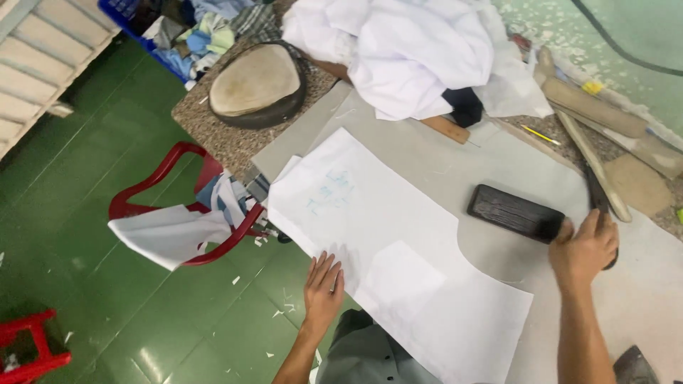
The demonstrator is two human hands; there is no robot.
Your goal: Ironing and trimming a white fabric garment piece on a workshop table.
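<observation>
My left hand (pixel 324 288) lies flat, fingers spread, on the near edge of a large white pattern sheet (pixel 398 263) spread over the grey cutting table (pixel 526 163). My right hand (pixel 585 250) is at the right, closed around the dark handle of a long tool (pixel 596 192) that runs away from me. A dark rectangular block (pixel 515 212) lies just left of that hand, touching or nearly touching the fingers.
A heap of white cloth (pixel 413 53) sits at the table's far end, beside a round tan cushion (pixel 257 82). Wooden sticks (pixel 590 107) and a yellow pencil (pixel 539 134) lie far right. A red plastic chair (pixel 185 206) with cloth stands on the green floor.
</observation>
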